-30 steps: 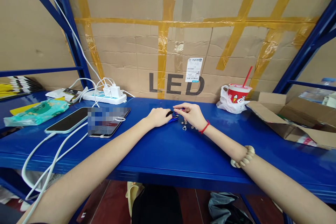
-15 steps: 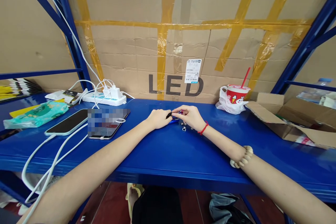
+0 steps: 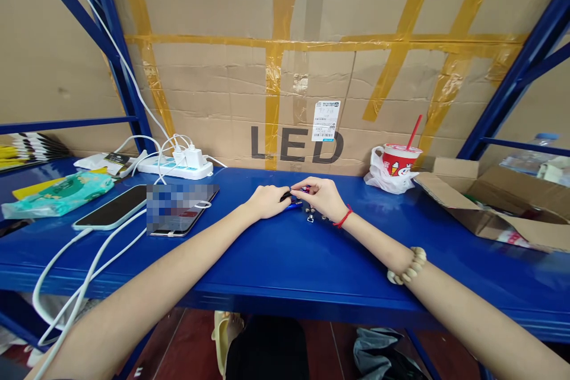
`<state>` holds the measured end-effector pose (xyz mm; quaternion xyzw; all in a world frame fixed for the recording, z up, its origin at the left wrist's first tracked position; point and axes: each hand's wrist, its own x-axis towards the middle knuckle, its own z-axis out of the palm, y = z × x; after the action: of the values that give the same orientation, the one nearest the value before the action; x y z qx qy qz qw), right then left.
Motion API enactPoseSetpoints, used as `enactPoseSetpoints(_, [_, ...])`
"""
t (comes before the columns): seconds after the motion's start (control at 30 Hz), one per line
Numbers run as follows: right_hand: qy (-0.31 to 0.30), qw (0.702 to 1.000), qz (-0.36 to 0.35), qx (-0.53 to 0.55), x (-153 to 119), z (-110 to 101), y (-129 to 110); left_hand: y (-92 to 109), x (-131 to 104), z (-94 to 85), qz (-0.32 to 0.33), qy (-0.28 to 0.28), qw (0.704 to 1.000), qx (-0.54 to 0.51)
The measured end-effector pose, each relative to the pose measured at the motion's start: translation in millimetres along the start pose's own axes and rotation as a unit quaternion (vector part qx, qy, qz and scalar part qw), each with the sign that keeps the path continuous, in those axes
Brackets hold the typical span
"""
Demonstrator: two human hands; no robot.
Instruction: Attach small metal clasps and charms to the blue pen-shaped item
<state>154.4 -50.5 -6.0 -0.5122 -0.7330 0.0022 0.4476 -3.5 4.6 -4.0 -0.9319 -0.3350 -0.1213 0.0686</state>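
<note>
Over the middle of the blue table (image 3: 276, 261), my left hand (image 3: 267, 202) is closed on a small black piece (image 3: 285, 195). My right hand (image 3: 323, 197) is pinched at the right end of that same piece, its fingertips touching or nearly touching my left ones. Something small and red shows between the right fingers. Below the hands lies a blue item (image 3: 294, 205), partly hidden by them. Small metal clasps (image 3: 310, 215) rest on the table just under my right palm.
On the left are two phones with white cables, a power strip (image 3: 176, 167) and a teal packet (image 3: 60, 195). A red cup (image 3: 396, 161) in a plastic bag and an open cardboard box (image 3: 512, 208) stand on the right. Cardboard rises behind.
The view has shifted very slightly. Both hands stay together at the black piece, with only a small movement of the right fingers.
</note>
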Motion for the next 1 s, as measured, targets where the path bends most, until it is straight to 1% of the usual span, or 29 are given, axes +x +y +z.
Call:
enactPoseSetpoints(0.57, [0.002,1.0,-0.002,0.012,-0.3,0.8,1.4,-0.4,0.9,1.1,-0.002,-0.001,1.0,-0.004])
enactPoseSetpoints(1.0, [-0.017,1.0,0.003,0.007,-0.8,1.5,4.4,-0.2,1.6,0.5,-0.013,-0.016,1.0,-0.015])
